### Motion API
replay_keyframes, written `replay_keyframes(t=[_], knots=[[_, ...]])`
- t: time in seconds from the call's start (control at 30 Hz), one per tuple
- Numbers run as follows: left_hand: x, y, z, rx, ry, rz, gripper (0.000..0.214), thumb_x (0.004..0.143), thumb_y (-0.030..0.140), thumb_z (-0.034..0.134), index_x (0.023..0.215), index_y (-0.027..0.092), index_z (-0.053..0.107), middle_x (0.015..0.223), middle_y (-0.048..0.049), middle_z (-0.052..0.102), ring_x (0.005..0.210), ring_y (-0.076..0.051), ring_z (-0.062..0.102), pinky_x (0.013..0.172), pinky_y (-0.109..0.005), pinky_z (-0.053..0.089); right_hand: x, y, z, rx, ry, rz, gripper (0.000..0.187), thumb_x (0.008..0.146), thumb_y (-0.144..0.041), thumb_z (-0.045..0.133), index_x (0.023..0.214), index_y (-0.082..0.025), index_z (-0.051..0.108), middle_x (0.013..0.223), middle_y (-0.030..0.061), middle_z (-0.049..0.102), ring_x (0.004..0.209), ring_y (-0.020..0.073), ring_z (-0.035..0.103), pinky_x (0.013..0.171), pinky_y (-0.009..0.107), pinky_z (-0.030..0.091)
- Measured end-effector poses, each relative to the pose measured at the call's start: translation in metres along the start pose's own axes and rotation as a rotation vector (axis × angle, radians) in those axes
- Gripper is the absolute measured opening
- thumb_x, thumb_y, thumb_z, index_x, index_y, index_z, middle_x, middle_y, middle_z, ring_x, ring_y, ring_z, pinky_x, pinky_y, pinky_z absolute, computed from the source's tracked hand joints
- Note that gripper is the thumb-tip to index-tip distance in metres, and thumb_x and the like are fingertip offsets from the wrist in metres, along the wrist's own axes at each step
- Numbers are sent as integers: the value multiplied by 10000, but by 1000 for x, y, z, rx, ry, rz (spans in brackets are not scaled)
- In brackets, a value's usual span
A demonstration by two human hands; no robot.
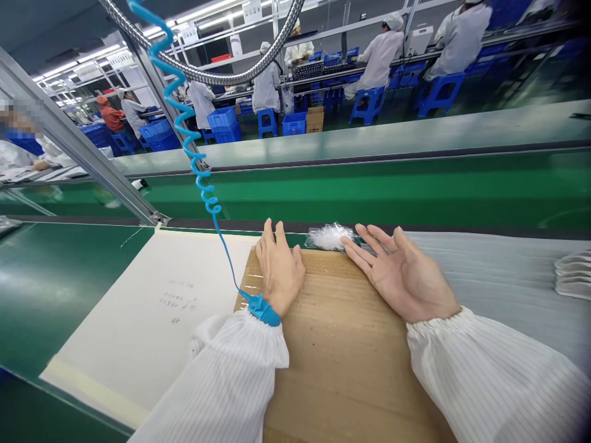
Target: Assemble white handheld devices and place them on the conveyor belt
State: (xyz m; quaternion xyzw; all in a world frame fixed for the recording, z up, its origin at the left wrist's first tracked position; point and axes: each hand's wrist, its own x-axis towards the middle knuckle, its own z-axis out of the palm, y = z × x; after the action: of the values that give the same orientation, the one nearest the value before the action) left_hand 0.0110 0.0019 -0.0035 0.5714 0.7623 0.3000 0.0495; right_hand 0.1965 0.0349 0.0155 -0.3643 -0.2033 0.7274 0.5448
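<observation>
My left hand (279,267) lies palm down on a flat cardboard sheet (337,344), holding nothing. A blue anti-static wrist strap (262,309) circles that wrist, and its coiled blue cord (191,141) rises toward the upper left. My right hand (399,274) rests palm up on the cardboard's right edge with its fingers apart and empty. Its fingertips are close to a crumpled clear plastic bundle (330,237) at the far edge of the cardboard. White striped cleanroom sleeves cover both forearms.
A large white paper sheet (148,320) with small printed marks lies left of the cardboard on a green workbench (55,295). White ribbed material (508,277) lies to the right. Beyond stand a green conveyor belt (369,191), an aluminium frame post (78,138) and a metal hose (198,77).
</observation>
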Motion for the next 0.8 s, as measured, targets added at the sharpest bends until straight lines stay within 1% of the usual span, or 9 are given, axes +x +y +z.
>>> replay_keyframes(t=[0.17,0.2,0.23,0.3,0.37,0.43,0.5,0.63,0.8], knots=[[0,1,-1,7,-2,6,579,938,211,496,1485,69,365,1627,-227,244,1479,-363,311,1191,-523,278,2,1,-3,-22,-24,-1,133,893,-364,677,841,-248,713,1328,14,668,1238,267,643,1050,342,562],[-1,1,-1,6,0,6,577,937,210,497,1483,73,369,1626,-225,246,1478,-364,314,1191,-521,280,2,1,-3,-33,-17,-5,73,864,-324,709,859,-252,718,1334,13,666,1240,263,643,1042,332,569],[-1,1,-1,3,3,6,574,935,209,499,1480,81,374,1625,-221,251,1475,-365,320,1189,-519,284,2,1,-3,-46,-6,-9,58,827,-267,739,881,-260,722,1338,10,663,1241,258,642,1032,318,575],[-1,1,0,-5,12,5,567,931,207,505,1475,102,384,1623,-213,257,1468,-363,334,1186,-518,293,1,2,-2,-73,26,-16,230,738,-142,771,916,-279,723,1337,3,661,1240,240,643,1002,272,586],[-1,0,0,-13,18,6,564,928,204,510,1471,117,388,1621,-208,261,1469,-361,335,1184,-520,297,-1,2,0,-98,52,-13,341,674,-63,771,921,-292,718,1332,-10,657,1242,217,640,969,219,589],[-1,1,0,-13,18,8,566,929,204,513,1472,113,386,1621,-209,260,1470,-362,333,1183,-518,297,-2,3,0,-110,57,-11,356,659,-53,779,912,-294,717,1323,-20,656,1244,200,636,940,181,589],[-1,1,0,-1,9,6,569,933,208,511,1475,95,383,1621,-215,257,1461,-367,341,1181,-515,300,-2,3,-1,-110,46,-15,353,652,-61,804,908,-291,722,1314,-22,660,1245,198,633,915,167,594],[-1,2,-2,22,-14,-5,577,942,214,498,1484,62,374,1625,-225,245,1453,-371,345,1187,-511,292,-2,4,-6,-114,16,-26,391,616,-61,851,919,-281,738,1334,-11,657,1261,214,619,844,143,606],[-1,2,-2,20,-9,-3,574,938,211,504,1481,75,376,1622,-228,249,1448,-366,358,1182,-519,298,0,5,-8,-120,-16,-37,423,593,-66,870,941,-269,739,1362,9,642,1285,236,600,801,136,611]])
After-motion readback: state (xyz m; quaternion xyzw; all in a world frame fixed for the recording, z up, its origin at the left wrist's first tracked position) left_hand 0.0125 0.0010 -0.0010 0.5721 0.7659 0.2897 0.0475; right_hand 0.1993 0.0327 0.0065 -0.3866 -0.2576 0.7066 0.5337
